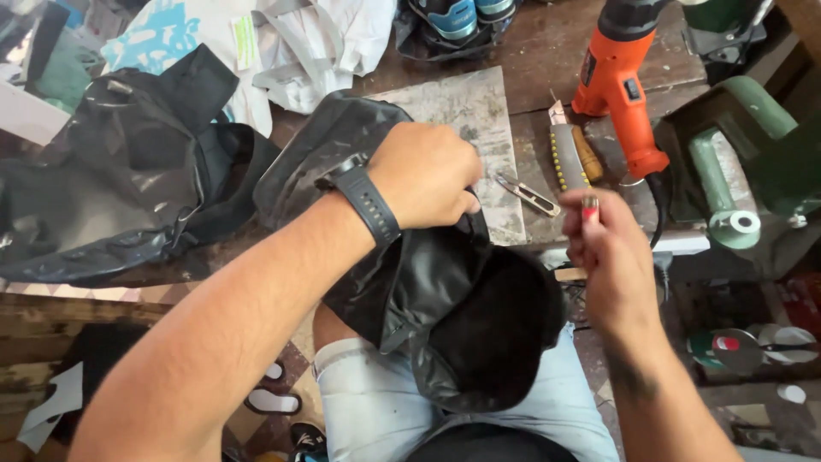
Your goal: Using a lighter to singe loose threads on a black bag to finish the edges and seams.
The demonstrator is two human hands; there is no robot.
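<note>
Left hand [425,174]: your fist is clenched on the top edge of the black bag [445,291], a dark watch [366,201] on the wrist.
Right hand [609,261]: raised just right of the bag, your fingers [590,208] pinched on a small red-tipped object [589,205]; what it is, you cannot tell from here.
Bag: it lies over your lap and jeans [376,402], its upper part leaning against the tabletop [539,60] edge and covering the near end of the grey mat [475,115].
On the mat: small metal snips [528,193], just right of your left fist, apart from it.
Right of the mat: a wood-handled tool [587,154] beside a studded metal piece [566,156], then an orange heat gun [620,81], its cord [659,205] running down between your right hand and the green machine [753,154].
Left of the bag: another black bag [120,180] spread over the tabletop, touching yours.
Behind: white cloth [291,43] and a pair of shoes [462,17].
Floor: sandals [274,389] near your left knee.
</note>
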